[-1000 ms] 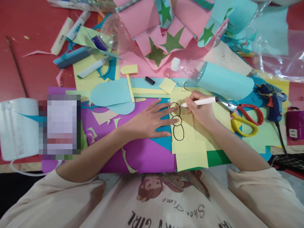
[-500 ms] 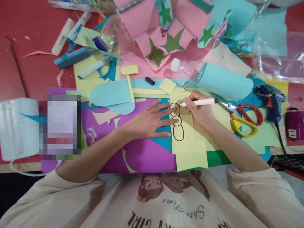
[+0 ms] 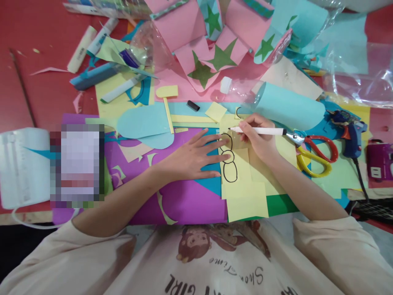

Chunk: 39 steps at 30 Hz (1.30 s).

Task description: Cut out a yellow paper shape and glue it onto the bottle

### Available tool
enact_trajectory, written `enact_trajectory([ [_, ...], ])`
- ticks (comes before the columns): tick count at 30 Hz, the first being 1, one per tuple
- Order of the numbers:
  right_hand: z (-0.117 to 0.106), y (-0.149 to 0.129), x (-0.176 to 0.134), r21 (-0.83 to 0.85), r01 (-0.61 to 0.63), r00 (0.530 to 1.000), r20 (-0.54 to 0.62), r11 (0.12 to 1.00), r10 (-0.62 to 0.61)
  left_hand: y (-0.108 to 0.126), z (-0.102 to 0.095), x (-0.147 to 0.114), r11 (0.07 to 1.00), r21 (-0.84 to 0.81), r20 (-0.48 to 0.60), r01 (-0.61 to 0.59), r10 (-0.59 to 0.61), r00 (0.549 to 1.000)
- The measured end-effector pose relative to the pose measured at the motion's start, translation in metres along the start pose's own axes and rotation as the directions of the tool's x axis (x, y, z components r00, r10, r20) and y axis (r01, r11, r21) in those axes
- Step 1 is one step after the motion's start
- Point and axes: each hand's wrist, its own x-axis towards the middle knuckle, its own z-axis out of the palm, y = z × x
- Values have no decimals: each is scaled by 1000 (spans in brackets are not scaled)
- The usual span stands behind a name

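Head view: left hand point(image 3: 190, 157) lies palm down with fingers spread, grasping no object. It rests across a purple sheet point(image 3: 190, 200) and a blue piece point(image 3: 211, 184), with some fingertips reaching onto the yellow paper point(image 3: 242, 168). Right hand point(image 3: 260, 139) pinches a white marker point(image 3: 270, 131) between thumb and fingers, tip pointing left. The tip is located just above the uppermost of three black outlines point(image 3: 230, 172) drawn in a column on the yellow paper; contact between tip and paper cannot be determined. The uppermost outline is partly covered by the left hand's fingers.

Beyond the hands: a black cap point(image 3: 193, 105) lies on its side near a small yellow square point(image 3: 215, 112). Scissors point(image 3: 322, 149) with one red and one yellow handle lie just right of the marker's rear end. A glue gun point(image 3: 351, 133) is located further right. A clear bottle wrapped in light blue paper point(image 3: 291, 106) lies on its side above the right hand, cap end to the left. Pink paper pieces bearing green stars point(image 3: 224, 55) occupy the far side. On the left, a pixelated block point(image 3: 78, 159) cannot be identified
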Motion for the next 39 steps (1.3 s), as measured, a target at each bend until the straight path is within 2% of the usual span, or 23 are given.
enact_trajectory([
  [4, 1, -2, 1, 44, -19, 1000, -8, 999, 19, 1, 0, 0, 1000, -4, -21, -27, 27, 999],
  [8, 0, -4, -1, 31, 2, 1000, 2, 1000, -2, -2, -2, 0, 998, -13, -160, -58, 55, 986],
  [10, 0, -4, -1, 8, 14, 1000, -5, 1000, -14, -8, -6, -1, 997, -45, -275, 59, -69, 959],
  [13, -1, -4, 0, 3, 14, 1000, -10, 1000, -14, -21, -11, -3, 933, -84, -414, 350, -352, 839],
  [15, -1, -4, 1, 48, -15, 1000, 0, 999, 15, -30, -12, -5, 877, -69, -432, 475, -455, 778],
  [16, -1, -4, 1, 81, -31, 1000, 7, 996, 31, -34, -11, -5, 858, -59, -419, 511, -486, 767],
  [19, -2, -2, 3, 194, -49, 999, 26, 980, 44, -39, -7, -6, 844, -26, -362, 536, -508, 782],
  [23, -5, 0, 7, 306, -95, 994, 84, 947, 72, -34, -7, -5, 861, 3, -412, 509, -463, 785],
  [28, -8, 0, 10, 416, -152, 986, 124, 897, 110, -29, -9, -3, 871, 27, -408, 490, -438, 801],
  [32, -7, -2, 11, 404, -173, 983, 129, 898, 131, -29, -8, -2, 886, 26, -426, 464, -410, 807],
  [39, -4, -4, 8, 374, -246, 963, 198, 894, 182, -15, -7, -1, 908, -172, -458, 381, -416, 785],
])
